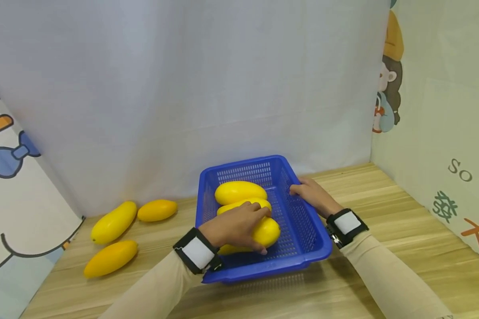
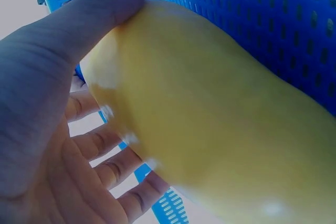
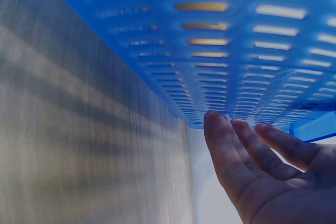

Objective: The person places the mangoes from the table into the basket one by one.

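Note:
A blue perforated plastic basket [image 1: 269,266] sits tilted over the wooden table, holding several smooth yellow, elongated, mango-like fruits [image 1: 241,192]. My left hand [image 1: 235,226] reaches into it and grips the nearest fruit [image 1: 268,232], thumb on the near side and fingers over the far side. Close up in the left wrist view, that fruit [image 2: 210,114] lies between the thumb and the spread, bent fingers. With the thumb over the right rim, my right hand [image 1: 315,195] holds the basket; its fingers [image 3: 226,150] lie against the outside of the slotted wall [image 3: 210,77].
Left of the basket on the wooden table [image 1: 159,274] lie a yellow fruit [image 1: 115,222] and two deeper orange-yellow ones, one small [image 1: 157,210] and one nearer [image 1: 111,258]. A white cloth [image 1: 207,88] hangs behind; printed panels [image 1: 443,133] stand at both sides.

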{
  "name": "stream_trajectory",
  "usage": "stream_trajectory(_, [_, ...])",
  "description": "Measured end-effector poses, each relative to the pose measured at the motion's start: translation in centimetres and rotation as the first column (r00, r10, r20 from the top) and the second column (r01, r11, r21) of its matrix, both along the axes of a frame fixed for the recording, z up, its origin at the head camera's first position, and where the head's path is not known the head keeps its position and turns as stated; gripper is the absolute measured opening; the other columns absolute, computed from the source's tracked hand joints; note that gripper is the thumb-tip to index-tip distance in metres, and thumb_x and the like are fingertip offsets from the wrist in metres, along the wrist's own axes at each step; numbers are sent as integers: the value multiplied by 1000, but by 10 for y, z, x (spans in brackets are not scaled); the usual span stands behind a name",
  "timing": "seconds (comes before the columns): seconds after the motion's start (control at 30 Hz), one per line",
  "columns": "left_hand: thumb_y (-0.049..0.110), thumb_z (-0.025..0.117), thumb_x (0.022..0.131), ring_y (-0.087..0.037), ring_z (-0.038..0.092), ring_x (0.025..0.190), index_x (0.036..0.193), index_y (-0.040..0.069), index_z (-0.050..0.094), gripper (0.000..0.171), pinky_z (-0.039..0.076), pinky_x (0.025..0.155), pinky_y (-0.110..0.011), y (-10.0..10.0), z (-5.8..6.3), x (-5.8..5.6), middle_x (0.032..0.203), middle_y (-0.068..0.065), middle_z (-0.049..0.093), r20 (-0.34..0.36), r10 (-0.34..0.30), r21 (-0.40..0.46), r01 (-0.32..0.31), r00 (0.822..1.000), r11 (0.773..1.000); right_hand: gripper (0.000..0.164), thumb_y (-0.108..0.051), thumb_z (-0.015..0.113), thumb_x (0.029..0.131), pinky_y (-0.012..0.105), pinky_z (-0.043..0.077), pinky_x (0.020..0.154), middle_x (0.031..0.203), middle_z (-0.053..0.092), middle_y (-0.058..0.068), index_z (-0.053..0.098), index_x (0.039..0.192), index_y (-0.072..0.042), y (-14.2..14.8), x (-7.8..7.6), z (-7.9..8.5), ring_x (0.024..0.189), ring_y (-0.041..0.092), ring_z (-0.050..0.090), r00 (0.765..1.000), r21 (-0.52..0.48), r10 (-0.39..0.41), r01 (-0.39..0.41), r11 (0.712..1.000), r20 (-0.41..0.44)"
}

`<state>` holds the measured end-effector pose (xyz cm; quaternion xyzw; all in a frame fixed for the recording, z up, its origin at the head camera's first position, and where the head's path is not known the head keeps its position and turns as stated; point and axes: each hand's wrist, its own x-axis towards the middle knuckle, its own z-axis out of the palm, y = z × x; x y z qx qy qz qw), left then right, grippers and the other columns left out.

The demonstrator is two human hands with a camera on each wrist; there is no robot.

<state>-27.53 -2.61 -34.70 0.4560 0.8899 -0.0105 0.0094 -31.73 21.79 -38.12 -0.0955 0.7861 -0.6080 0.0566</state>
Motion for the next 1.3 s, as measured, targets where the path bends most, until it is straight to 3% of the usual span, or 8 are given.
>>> stream_trajectory(0.87, [60,72,67,-16,47,98,127,20,49,75,43,82,-26,4,-4,-3,115,1,53,51,-19,-40,21,999,999,38,-12,48,82,40,52,64,98,59,24,51,114,7,0,-1,-1,75,30,61,1000,7,2,-2,1000,-19])
stream_trajectory(1.3, [59,71,69,-17,47,104,132,17,49,79,41,87,-25,7,-5,-1,122,-1,53,69,-17,-71,22,997,997,41,-13,48,82,42,53,66,104,58,29,51,119,5,1,1,1,78,32,62,1000,-6,7,-7,1000,8])
